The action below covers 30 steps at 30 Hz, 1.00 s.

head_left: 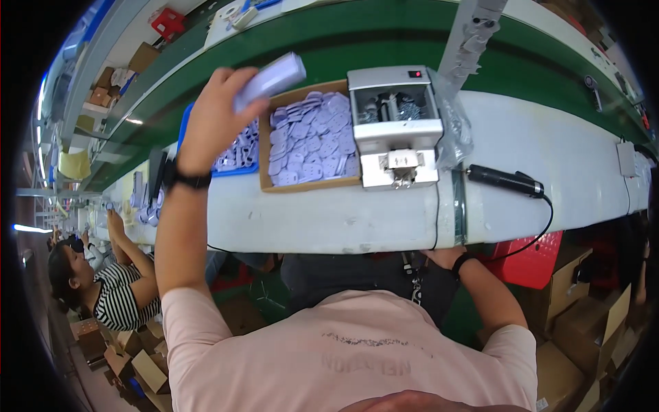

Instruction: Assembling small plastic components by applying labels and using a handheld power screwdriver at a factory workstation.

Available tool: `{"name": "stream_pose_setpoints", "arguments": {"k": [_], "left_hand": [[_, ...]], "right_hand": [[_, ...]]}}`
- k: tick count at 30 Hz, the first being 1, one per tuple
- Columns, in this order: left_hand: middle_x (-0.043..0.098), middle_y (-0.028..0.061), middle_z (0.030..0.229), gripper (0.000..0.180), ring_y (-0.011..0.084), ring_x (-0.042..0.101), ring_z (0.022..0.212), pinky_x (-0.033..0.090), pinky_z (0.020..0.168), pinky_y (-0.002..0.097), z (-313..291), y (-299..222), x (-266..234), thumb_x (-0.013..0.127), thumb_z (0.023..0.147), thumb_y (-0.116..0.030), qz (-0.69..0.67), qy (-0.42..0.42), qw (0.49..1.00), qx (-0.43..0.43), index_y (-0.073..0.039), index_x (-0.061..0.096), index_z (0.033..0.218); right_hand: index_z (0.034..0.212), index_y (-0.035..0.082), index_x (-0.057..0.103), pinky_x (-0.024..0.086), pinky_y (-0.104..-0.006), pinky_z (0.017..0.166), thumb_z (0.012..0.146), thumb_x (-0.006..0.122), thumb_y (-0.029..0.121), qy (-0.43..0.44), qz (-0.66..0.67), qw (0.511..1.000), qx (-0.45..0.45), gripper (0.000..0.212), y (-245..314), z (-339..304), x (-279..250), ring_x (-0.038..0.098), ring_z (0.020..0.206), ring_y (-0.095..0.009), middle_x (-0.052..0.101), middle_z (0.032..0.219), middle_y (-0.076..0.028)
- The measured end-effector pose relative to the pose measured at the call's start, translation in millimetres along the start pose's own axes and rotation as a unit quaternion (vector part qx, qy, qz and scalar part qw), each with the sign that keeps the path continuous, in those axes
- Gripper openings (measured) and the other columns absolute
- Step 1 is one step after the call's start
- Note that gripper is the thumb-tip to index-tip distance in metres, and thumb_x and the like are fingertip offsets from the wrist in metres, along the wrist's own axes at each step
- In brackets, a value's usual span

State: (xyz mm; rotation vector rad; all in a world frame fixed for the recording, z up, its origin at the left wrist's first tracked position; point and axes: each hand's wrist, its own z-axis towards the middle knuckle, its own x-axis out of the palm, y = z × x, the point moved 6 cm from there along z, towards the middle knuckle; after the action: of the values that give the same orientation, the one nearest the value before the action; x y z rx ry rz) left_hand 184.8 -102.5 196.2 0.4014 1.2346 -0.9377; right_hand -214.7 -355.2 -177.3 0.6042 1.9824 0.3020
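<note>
My left hand point(223, 110) is raised over the far left of the workbench, its fingers closed round a lavender, box-shaped piece point(278, 79). That piece is slightly blurred and hangs above the back edge of a shallow cardboard box point(309, 186). Many flat lavender plastic parts point(312, 137) fill this box. Beneath my left wrist is a blue tray point(248, 169) with smaller lavender parts. My right hand point(445, 257) rests low at the bench's near edge, by my lap; its fingers are mostly hidden.
A silver screw feeder point(399, 134) stands right of the cardboard box, a clear plastic bag point(454, 130) beside it. Farther right lies a black electric screwdriver point(504, 180) with its cable. A red stool point(528, 259) and open cartons point(570, 329) are below. Another person point(123, 292) works at left.
</note>
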Motion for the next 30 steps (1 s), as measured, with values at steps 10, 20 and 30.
{"name": "stream_pose_setpoints", "arguments": {"k": [10, 20, 30], "left_hand": [[0.065, 0.0100, 0.110, 0.051, 0.0311, 0.067, 0.100, 0.054, 0.084, 0.0413, -206.0, -128.0, 43.6, 0.087, 0.075, -0.024, -0.231, 0.191, 0.950, 0.086, -0.011, 0.070, 0.121], [0.066, 0.0142, 0.122, 0.075, 0.0351, 0.065, 0.112, 0.053, 0.097, 0.0432, -214.7, -157.4, 69.4, 0.092, 0.071, -0.027, -0.326, 0.274, 0.903, 0.055, -0.008, 0.063, 0.138], [0.062, 0.0164, 0.133, 0.083, 0.0319, 0.063, 0.120, 0.051, 0.102, 0.0390, -239.9, -140.7, 75.8, 0.094, 0.074, -0.019, -0.489, 0.305, 0.816, 0.042, -0.006, 0.056, 0.147]], "right_hand": [[0.132, 0.000, 0.066, 0.052, -0.0483, 0.102, 0.087, 0.079, 0.020, -0.076, 0.080, 0.988, -0.112, 0.051, 167.7, -91.0, -150.6, 0.063, 0.118, -0.044, 0.067, 0.129, -0.023], [0.128, 0.001, 0.067, 0.055, -0.0401, 0.091, 0.084, 0.082, 0.016, -0.132, 0.001, 0.976, -0.172, 0.050, 240.8, -116.7, -139.5, 0.068, 0.104, -0.034, 0.070, 0.118, -0.018], [0.131, 0.002, 0.067, 0.057, -0.0419, 0.081, 0.083, 0.083, 0.020, 0.158, 0.486, 0.855, -0.093, 0.054, 226.2, -95.6, -106.6, 0.069, 0.097, -0.035, 0.071, 0.107, -0.017]]}}
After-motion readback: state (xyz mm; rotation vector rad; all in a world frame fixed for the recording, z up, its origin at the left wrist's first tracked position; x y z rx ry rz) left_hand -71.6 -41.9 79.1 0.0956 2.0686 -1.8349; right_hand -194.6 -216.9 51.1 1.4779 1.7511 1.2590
